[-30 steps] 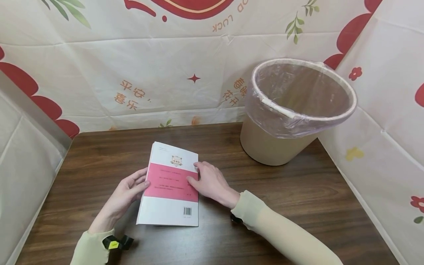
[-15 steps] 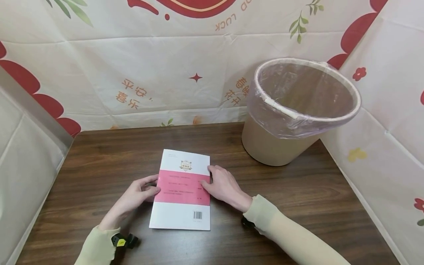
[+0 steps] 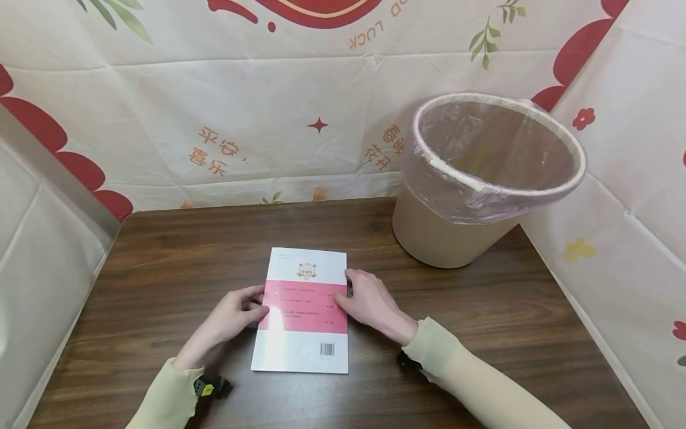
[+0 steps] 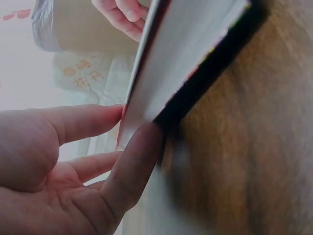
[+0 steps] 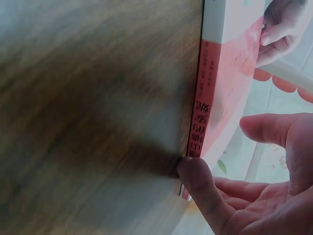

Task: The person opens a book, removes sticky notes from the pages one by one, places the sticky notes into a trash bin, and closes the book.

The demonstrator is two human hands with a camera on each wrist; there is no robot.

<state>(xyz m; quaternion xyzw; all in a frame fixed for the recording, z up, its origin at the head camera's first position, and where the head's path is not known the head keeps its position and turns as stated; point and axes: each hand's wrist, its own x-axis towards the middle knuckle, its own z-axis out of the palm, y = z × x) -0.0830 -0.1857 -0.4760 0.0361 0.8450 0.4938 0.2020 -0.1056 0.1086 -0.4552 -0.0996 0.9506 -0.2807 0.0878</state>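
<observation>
A book (image 3: pixel 306 351) with a white cover and a pink band lies on the wooden table, its barcode towards the person. My left hand (image 3: pixel 230 316) grips its left edge, thumb on the cover's margin. In the left wrist view, that hand's fingertip (image 4: pixel 145 134) presses the page edges (image 4: pixel 171 58) low down. My right hand (image 3: pixel 372 304) is at the right edge, its thumb over the pink band. The right wrist view shows a fingertip (image 5: pixel 195 171) against the printed spine (image 5: pixel 198 117); whether the thumb touches the cover is hard to tell there.
A beige bin (image 3: pixel 445 238) lined with a clear plastic bag (image 3: pixel 455 196) stands at the table's back right. A patterned cloth (image 3: pixel 268 119) hangs behind the table (image 3: pixel 177 250) and along its sides. Black straps (image 3: pixel 211 387) sit at both wrists.
The book has moved right and a little nearer the person, both hands moving with it. Its near-left edge, raised and tilted at first, now lies flatter.
</observation>
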